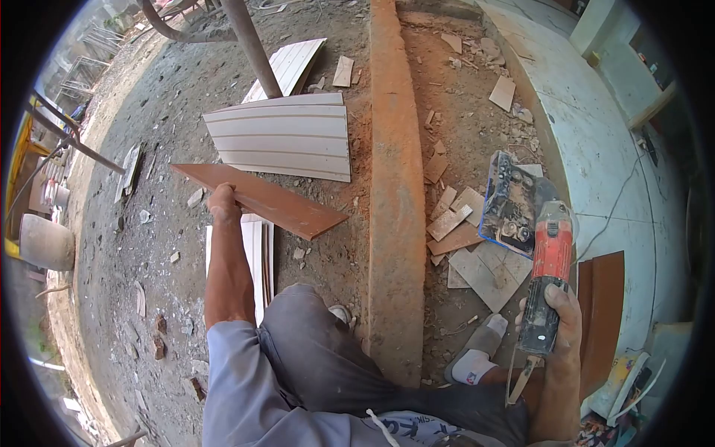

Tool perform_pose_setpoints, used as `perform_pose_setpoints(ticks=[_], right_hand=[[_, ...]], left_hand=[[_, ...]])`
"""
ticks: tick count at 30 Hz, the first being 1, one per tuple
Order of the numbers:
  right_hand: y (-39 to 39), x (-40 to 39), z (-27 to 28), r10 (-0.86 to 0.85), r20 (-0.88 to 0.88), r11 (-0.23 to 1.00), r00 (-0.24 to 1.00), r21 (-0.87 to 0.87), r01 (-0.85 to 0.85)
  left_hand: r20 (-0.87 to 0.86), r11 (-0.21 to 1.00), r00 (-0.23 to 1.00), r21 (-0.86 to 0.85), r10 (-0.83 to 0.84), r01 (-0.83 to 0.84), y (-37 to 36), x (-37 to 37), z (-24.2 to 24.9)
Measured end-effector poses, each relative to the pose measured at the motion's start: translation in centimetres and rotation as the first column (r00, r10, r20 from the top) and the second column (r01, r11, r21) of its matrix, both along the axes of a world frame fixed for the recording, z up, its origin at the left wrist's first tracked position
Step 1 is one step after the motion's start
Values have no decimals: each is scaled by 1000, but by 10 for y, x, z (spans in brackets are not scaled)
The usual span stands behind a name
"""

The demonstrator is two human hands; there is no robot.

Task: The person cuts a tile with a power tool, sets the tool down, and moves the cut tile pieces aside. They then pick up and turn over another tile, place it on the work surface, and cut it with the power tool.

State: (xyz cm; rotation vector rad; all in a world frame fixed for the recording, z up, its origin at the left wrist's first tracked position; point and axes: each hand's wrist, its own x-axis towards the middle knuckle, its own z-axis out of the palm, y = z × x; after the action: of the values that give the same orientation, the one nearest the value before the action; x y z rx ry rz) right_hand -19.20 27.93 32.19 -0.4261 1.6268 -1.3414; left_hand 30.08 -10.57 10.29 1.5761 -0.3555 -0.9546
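In my right hand [567, 316] is a red and black angle grinder [547, 283], held by its body with its head pointing away from me. My left hand [222, 200] grips the long edge of a brown tile strip [268, 197], which is held out over the ground to the left. Beyond that strip lie white grooved panels [283, 138], and more pale strips [257, 257] sit below my left forearm. Beside my right forearm, brown strips [605, 313] lean near the pale floor's edge.
A rough concrete ledge [396, 186] runs away from me between both hands. Broken tile pieces [488, 272] and a dirty blue-edged tray [510, 201] lie right of it. A metal pole [253, 48] stands at the panels; a bucket [46, 242] sits far left. A cable [611, 223] crosses the tiled floor.
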Motion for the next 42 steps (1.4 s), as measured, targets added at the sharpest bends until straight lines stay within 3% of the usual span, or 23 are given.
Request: perform_pose_setpoints(ticks=[4, 7, 11, 12, 13, 17, 19, 24, 25, 27, 29, 31, 34, 38, 41, 42], right_hand=[[21, -6, 15, -26, 85, 997, 996, -70, 32], [39, -14, 18, -22, 128, 991, 992, -129, 38], [60, -11, 41, -47, 170, 979, 984, -189, 79], [65, -12, 41, -43, 178, 972, 983, -222, 83], [70, -12, 43, -41, 177, 969, 983, -233, 82], [87, -11, 55, -12, 124, 945, 992, -323, 52], [96, -16, 59, -10, 119, 932, 993, -358, 52], [105, -18, 54, -79, 130, 916, 988, -381, 123], [105, -19, 56, -104, 129, 914, 986, -378, 146], [109, -25, 54, -97, 147, 916, 984, -374, 146], [115, -28, 48, -90, 175, 925, 980, -351, 148], [120, -28, 50, -124, 133, 926, 983, -340, 163], [123, -29, 47, -160, 139, 930, 977, -311, 197], [122, -36, 42, -177, 128, 934, 976, -291, 208], [123, -37, 34, -146, 149, 941, 978, -284, 184], [120, -36, 34, -166, 140, 936, 976, -290, 201]], left_hand=[[105, 972, 967, -26, -231, 235, 20, 17, 66], [184, 927, 916, -48, -358, 372, 55, -2, 141], [339, 876, 824, 3, -454, 481, 118, -33, 205], [401, 897, 822, 0, -405, 442, 139, -55, 219], [405, 897, 822, -10, -399, 441, 153, -66, 219], [622, 830, 639, 29, -451, 557, 187, -89, 189], [581, 779, 640, -14, -503, 626, 201, -106, 170], [702, 702, 399, 203, -590, 682, 206, -157, 150], [703, 700, 399, 196, -589, 687, 201, -166, 148], [784, 703, 245, 312, -571, 639, 194, -192, 143], [751, 670, 231, 352, -619, 653, 187, -216, 139], [801, 678, 96, 428, -591, 598, 178, -240, 131], [777, 658, 2, 531, -629, 534, 182, -281, 126], [785, 665, 9, 519, -619, 538, 184, -327, 101], [771, 655, -63, 578, -634, 486, 192, -349, 82], [735, 600, -110, 622, -670, 503, 199, -359, 80]])
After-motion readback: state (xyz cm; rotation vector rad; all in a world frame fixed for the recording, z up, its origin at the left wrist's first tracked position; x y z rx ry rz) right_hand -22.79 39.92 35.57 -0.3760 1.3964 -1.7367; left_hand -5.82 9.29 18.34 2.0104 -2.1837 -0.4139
